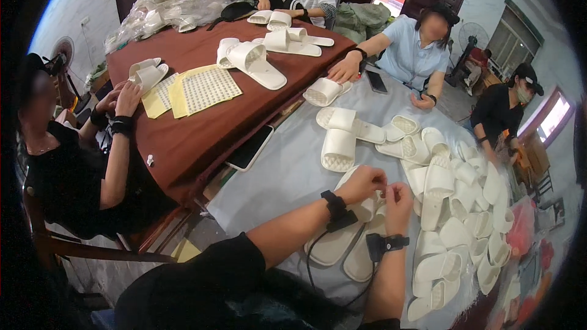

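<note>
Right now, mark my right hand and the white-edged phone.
Right hand (398, 207): head view, middle of the hand.
White-edged phone (252, 149): head view, middle of its dark face.

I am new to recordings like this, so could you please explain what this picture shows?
There is no machine: a person works with two bare hands. This single view comes from a fisheye camera on their head, looking down, so straight edges bend. The left hand and right hand come close at the fingertips, above pale slippers; anything held there is too small to tell. More slippers lie on the grey table cover. The brown cloth beyond bears yellow sheets.
</note>
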Tool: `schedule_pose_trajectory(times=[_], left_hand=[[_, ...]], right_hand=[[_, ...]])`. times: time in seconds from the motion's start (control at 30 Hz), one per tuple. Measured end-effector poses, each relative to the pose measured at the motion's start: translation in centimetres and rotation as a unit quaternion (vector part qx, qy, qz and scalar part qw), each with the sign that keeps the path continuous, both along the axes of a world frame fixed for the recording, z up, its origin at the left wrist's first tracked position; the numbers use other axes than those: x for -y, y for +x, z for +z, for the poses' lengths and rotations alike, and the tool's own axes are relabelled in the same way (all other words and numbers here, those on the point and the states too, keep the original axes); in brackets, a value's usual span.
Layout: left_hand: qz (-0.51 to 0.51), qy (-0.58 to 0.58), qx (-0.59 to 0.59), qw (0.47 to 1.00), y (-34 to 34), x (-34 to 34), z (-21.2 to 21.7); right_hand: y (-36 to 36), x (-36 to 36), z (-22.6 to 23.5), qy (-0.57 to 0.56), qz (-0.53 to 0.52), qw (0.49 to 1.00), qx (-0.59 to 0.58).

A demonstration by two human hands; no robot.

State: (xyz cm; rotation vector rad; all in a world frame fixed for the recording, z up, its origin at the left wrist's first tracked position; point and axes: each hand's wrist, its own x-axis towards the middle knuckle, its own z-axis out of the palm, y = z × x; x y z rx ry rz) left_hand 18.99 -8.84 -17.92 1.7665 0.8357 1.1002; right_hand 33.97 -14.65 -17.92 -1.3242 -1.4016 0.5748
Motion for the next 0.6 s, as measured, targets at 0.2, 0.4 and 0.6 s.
schedule_pose_trajectory(times=[0.2,0.4,0.6], left_hand=[[0.001,0.011,0.003,1.000,-0.2,0.2,-0.1],[0.002,-0.039,-0.001,0.999,0.2,-0.2,0.3],[0.008,-0.028,0.001,1.000,0.0,-0.8,-0.1]], right_hand=[[-0.1,0.0,-0.2,-0.004,0.003,1.000,0.008],[-0.1,-0.4,-0.2,-0.005,-0.011,0.998,-0.062],[-0.2,-0.8,-0.4,0.051,-0.013,0.992,-0.118]])
